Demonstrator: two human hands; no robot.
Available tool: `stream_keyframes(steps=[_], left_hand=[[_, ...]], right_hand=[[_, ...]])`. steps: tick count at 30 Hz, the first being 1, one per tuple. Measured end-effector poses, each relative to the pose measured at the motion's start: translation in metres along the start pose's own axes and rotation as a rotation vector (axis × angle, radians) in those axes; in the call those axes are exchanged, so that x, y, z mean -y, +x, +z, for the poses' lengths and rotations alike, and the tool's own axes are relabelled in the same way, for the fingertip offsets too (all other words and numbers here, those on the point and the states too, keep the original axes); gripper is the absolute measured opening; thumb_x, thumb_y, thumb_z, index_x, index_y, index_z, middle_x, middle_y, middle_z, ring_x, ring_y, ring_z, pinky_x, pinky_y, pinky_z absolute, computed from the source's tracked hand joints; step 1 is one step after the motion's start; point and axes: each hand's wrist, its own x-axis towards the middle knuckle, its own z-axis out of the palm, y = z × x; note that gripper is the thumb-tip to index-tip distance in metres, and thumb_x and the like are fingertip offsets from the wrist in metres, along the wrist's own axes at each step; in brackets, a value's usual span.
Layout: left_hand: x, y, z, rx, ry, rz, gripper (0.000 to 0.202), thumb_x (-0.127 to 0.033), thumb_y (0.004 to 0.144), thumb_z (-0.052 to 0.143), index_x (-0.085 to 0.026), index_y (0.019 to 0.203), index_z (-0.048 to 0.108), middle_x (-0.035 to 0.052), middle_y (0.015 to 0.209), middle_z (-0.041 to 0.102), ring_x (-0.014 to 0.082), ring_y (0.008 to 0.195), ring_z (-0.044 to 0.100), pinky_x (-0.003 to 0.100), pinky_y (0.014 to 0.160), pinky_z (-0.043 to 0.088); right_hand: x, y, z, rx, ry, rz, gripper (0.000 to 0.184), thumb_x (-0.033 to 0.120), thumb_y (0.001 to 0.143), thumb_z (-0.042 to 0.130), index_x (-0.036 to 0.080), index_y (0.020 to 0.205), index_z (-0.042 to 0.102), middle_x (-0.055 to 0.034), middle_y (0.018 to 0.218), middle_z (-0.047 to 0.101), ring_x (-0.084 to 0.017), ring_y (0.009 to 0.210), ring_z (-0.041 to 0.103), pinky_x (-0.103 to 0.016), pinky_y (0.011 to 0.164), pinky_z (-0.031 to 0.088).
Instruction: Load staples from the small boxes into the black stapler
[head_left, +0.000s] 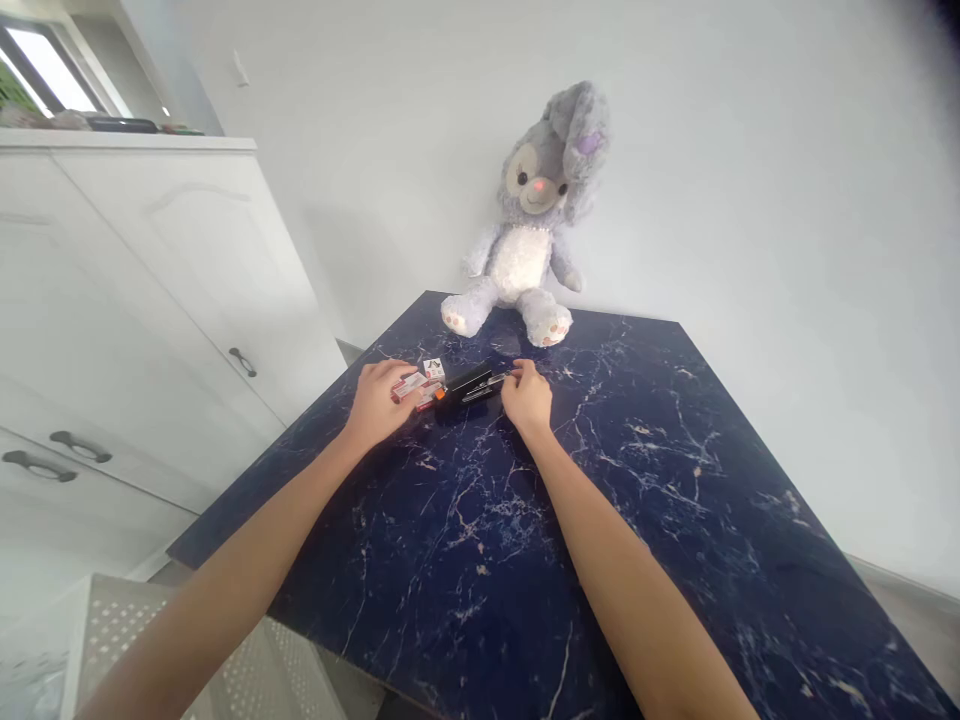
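A black stapler lies on the dark blue marble table, near its far side. My right hand has its fingers closed on the stapler's right end. My left hand rests curled on a small red and white box just left of the stapler. A second small white box sits behind it. Both arms reach straight out over the table.
A grey plush rabbit sits at the table's far edge against the white wall. White cabinets with dark handles stand to the left. A white perforated object is below the table's near left corner.
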Motion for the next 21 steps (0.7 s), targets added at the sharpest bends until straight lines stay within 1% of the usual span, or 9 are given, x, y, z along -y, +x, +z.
stream_keyframes(steps=[2, 4, 6, 9, 12, 14, 16, 18, 21], left_hand=[[-0.013, -0.002, 0.005, 0.102, 0.018, 0.068, 0.048, -0.043, 0.087, 0.070, -0.026, 0.131, 0.065, 0.0096, 0.123, 0.071, 0.0358, 0.131, 0.050, 0.052, 0.109, 0.040], [-0.023, -0.004, 0.013, 0.151, 0.027, 0.085, 0.053, -0.040, 0.084, 0.075, -0.026, 0.134, 0.063, 0.0102, 0.123, 0.071, 0.0358, 0.132, 0.049, 0.052, 0.108, 0.042], [-0.027, -0.006, 0.020, 0.143, 0.013, 0.080, 0.052, -0.034, 0.083, 0.077, -0.025, 0.133, 0.064, 0.0106, 0.123, 0.070, 0.0336, 0.130, 0.052, 0.049, 0.108, 0.044], [-0.027, -0.010, 0.027, 0.115, -0.004, 0.064, 0.052, -0.030, 0.083, 0.077, -0.025, 0.133, 0.064, 0.0104, 0.123, 0.070, 0.0323, 0.129, 0.054, 0.049, 0.110, 0.044], [-0.026, -0.012, 0.026, 0.095, 0.005, 0.045, 0.050, -0.029, 0.082, 0.078, -0.024, 0.130, 0.066, 0.0115, 0.124, 0.070, 0.0339, 0.130, 0.052, 0.050, 0.109, 0.044], [-0.026, -0.010, 0.024, 0.094, -0.006, 0.050, 0.050, -0.031, 0.082, 0.078, -0.024, 0.130, 0.066, 0.0111, 0.119, 0.072, 0.0350, 0.129, 0.052, 0.051, 0.107, 0.045], [-0.022, -0.006, 0.019, 0.110, -0.047, 0.084, 0.045, -0.035, 0.086, 0.073, -0.024, 0.129, 0.067, 0.0090, 0.113, 0.075, 0.0340, 0.123, 0.055, 0.050, 0.104, 0.047], [-0.013, -0.001, 0.013, 0.109, -0.098, 0.112, 0.034, -0.038, 0.093, 0.064, -0.024, 0.123, 0.071, 0.0071, 0.111, 0.076, 0.0305, 0.115, 0.061, 0.047, 0.101, 0.048], [0.009, 0.003, 0.006, 0.083, -0.068, 0.097, 0.030, -0.034, 0.098, 0.052, -0.025, 0.115, 0.075, 0.0066, 0.115, 0.075, 0.0278, 0.111, 0.063, 0.045, 0.100, 0.048]], right_hand=[[0.006, -0.005, 0.005, 0.037, -0.006, -0.050, 0.044, 0.013, 0.083, 0.052, 0.013, 0.127, 0.059, -0.0163, 0.119, 0.070, -0.032, 0.111, 0.064, -0.045, 0.099, 0.049], [0.015, -0.010, 0.012, 0.086, -0.002, -0.103, 0.050, 0.011, 0.077, 0.058, 0.014, 0.128, 0.059, -0.0144, 0.120, 0.070, -0.031, 0.113, 0.063, -0.043, 0.101, 0.049], [0.021, -0.014, 0.017, 0.148, 0.053, -0.131, 0.056, 0.012, 0.074, 0.062, 0.016, 0.130, 0.057, -0.0118, 0.118, 0.071, -0.029, 0.114, 0.064, -0.041, 0.102, 0.050], [0.023, -0.015, 0.019, 0.237, 0.178, -0.107, 0.059, 0.016, 0.075, 0.064, 0.017, 0.133, 0.053, -0.0098, 0.115, 0.073, -0.026, 0.107, 0.068, -0.040, 0.100, 0.052], [0.020, -0.012, 0.017, 0.287, 0.235, -0.092, 0.062, 0.017, 0.077, 0.063, 0.018, 0.137, 0.049, -0.0075, 0.115, 0.074, -0.022, 0.100, 0.072, -0.037, 0.096, 0.055], [0.018, -0.011, 0.017, 0.309, 0.250, -0.101, 0.067, 0.016, 0.077, 0.063, 0.019, 0.141, 0.046, -0.0080, 0.120, 0.073, -0.023, 0.106, 0.070, -0.038, 0.099, 0.054], [0.017, -0.012, 0.018, 0.274, 0.269, -0.128, 0.073, 0.017, 0.077, 0.061, 0.019, 0.147, 0.039, -0.0097, 0.128, 0.070, -0.025, 0.116, 0.066, -0.040, 0.102, 0.053], [0.015, -0.011, 0.019, 0.155, 0.301, -0.129, 0.079, 0.018, 0.079, 0.058, 0.018, 0.153, 0.031, -0.0113, 0.132, 0.067, -0.026, 0.119, 0.064, -0.042, 0.100, 0.053], [0.009, -0.008, 0.019, 0.000, 0.327, 0.014, 0.075, 0.022, 0.081, 0.054, 0.017, 0.152, 0.030, -0.0119, 0.126, 0.069, -0.025, 0.102, 0.070, -0.041, 0.094, 0.055]])
